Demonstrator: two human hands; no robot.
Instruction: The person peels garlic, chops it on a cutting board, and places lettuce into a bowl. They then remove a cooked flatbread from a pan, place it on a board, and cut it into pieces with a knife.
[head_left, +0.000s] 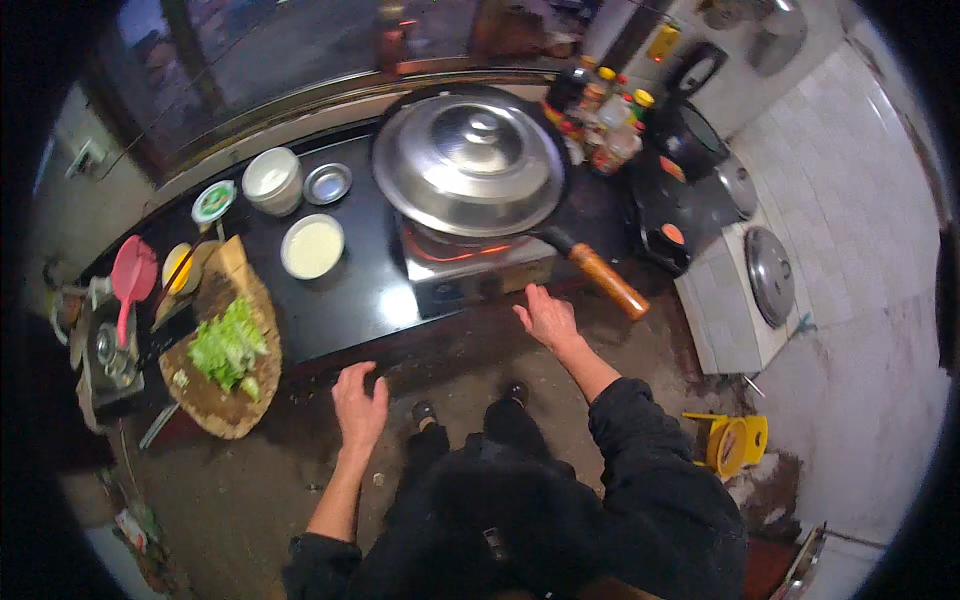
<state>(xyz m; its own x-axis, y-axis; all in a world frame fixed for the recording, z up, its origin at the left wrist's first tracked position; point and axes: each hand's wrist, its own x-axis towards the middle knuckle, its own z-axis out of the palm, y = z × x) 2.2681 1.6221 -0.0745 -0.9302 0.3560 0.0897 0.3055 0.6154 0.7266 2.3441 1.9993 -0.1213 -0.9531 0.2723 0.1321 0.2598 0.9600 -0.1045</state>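
My left hand hangs in front of the counter's edge, thumb and fingers apart, holding nothing. My right hand is near the front of a portable stove, thumb apart from the fingers, with nothing visible in it. Whether its fingertips touch the stove cannot be told. A wok sits on the stove under a domed metal lid. Its wooden handle points towards me at the right. Orange glow shows beneath the wok. Chopped leafy greens lie on a wooden cutting board at the left.
A bowl of pale contents, a white tub and a small metal dish stand on the black counter. Left are a pink ladle and a cleaver. Condiment bottles crowd the back right; a yellow stool stands below.
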